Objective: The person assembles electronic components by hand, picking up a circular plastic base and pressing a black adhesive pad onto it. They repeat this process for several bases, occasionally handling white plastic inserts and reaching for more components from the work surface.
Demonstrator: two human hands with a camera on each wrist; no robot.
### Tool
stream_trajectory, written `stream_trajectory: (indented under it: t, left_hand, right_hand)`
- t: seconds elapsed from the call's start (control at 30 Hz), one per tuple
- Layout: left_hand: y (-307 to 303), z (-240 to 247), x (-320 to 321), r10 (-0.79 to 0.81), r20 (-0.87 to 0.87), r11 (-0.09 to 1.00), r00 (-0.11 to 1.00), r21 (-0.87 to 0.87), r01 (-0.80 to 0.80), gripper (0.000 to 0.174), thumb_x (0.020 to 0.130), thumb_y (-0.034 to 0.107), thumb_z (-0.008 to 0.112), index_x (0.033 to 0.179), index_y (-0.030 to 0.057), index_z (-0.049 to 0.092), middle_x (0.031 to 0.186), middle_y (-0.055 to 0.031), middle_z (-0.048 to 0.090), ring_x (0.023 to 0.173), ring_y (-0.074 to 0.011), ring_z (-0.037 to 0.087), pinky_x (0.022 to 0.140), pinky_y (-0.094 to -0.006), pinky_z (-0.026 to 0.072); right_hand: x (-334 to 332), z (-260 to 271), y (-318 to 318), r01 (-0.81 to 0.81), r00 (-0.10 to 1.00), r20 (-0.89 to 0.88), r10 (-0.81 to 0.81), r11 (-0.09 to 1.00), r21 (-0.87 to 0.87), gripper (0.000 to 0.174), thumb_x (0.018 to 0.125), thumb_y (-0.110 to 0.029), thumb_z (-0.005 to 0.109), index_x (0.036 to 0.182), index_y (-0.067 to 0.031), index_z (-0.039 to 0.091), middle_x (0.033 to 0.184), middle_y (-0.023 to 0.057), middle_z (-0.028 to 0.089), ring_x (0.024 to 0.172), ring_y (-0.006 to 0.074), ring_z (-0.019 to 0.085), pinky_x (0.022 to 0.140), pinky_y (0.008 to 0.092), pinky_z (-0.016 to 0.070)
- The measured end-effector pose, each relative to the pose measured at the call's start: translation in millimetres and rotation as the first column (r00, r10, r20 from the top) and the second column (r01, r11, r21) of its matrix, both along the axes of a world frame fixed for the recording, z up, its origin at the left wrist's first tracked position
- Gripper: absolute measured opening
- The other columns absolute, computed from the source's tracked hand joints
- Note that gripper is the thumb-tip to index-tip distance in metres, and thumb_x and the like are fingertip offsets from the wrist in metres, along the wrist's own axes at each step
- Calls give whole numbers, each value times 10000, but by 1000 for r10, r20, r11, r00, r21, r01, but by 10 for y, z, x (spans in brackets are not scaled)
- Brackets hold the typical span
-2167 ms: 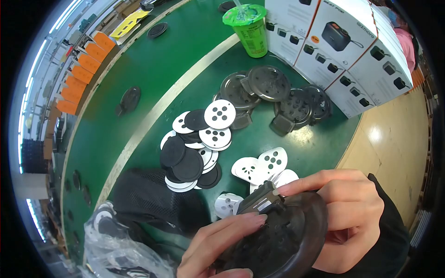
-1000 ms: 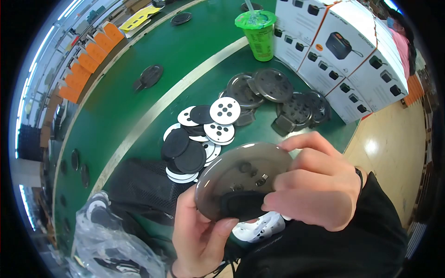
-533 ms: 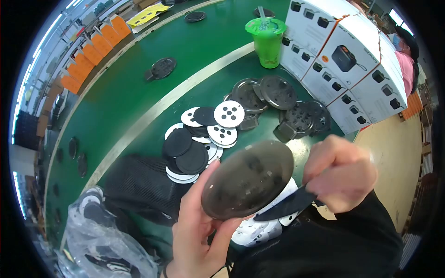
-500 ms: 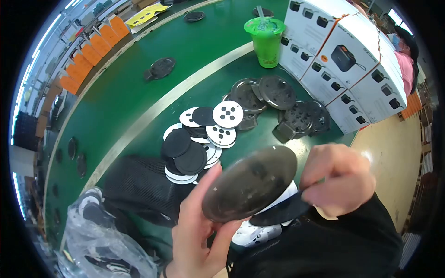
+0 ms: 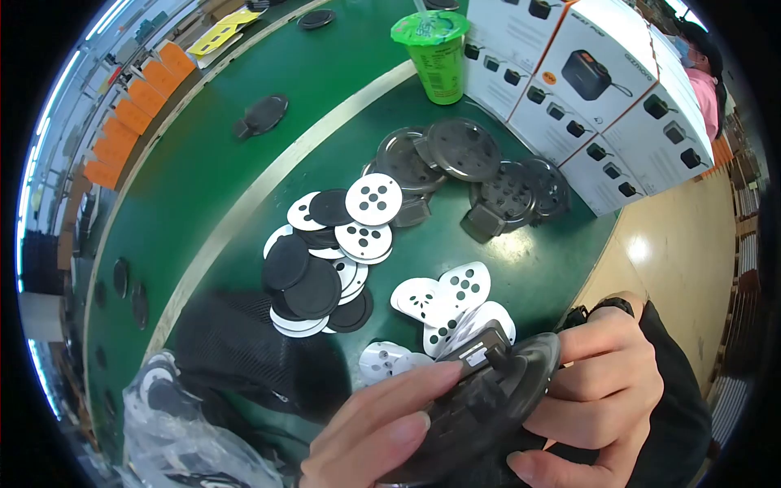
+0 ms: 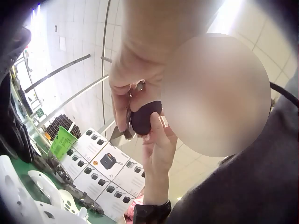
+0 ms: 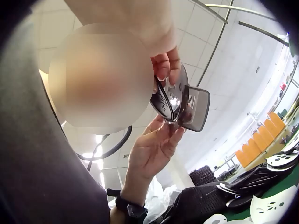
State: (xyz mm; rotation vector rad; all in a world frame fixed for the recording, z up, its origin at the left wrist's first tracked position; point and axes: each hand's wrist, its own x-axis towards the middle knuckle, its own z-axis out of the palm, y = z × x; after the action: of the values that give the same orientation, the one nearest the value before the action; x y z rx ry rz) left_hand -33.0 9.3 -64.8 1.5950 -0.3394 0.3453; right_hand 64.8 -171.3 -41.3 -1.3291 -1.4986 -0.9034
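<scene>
In the head view my left hand grips a dark translucent plastic disc near its rectangular end block, fingers over the block. The disc is tilted nearly on edge. My right hand is at its right rim, fingers curled, thumb lower down. A round black pad shows in the left wrist view, with the right thumb against it. In the right wrist view that pad lies along the face of the disc, between the disc and the right fingers. In the head view the pad is hidden behind the disc.
White and black round pads lie piled mid-table; white ones lie by the hands. Dark plastic discs are stacked beyond. Around them are a green cup, white printed boxes, a black mesh bag and a plastic bag.
Half a second ago the right hand held the black pad apart from the raised disc. Now the disc is lower and turned on edge, and the right hand is against it with the pad.
</scene>
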Motion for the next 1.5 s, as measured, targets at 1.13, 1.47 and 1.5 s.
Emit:
stream_trajectory:
  t: [1.13,1.47,1.5]
  left_hand:
    - [-43,-36,-74,-31,-260,980,965,-198,-22,488,844,-66,531,1270,-50,293,1209,-169,461,1091,-200,484,952,-307,364]
    - [-51,-70,-51,9,-235,985,972,-165,-49,422,846,-51,539,1218,-33,338,1160,-150,489,1023,-171,508,890,-274,397]
    - [-50,-46,-42,23,-237,991,971,-120,-52,414,845,-46,545,1209,-32,347,1150,-147,495,1012,-165,509,882,-270,399]
  right_hand:
    - [-105,186,8,152,768,-540,-345,917,-369,223,575,4,781,754,-36,654,601,48,548,465,160,526,390,231,354]
    - [-129,179,40,177,785,-504,-359,911,-372,271,568,26,780,789,-13,627,604,47,550,464,153,522,387,223,348]
    - [-128,177,41,172,792,-497,-354,911,-373,275,567,27,780,792,-10,627,604,48,549,463,153,521,387,222,348]
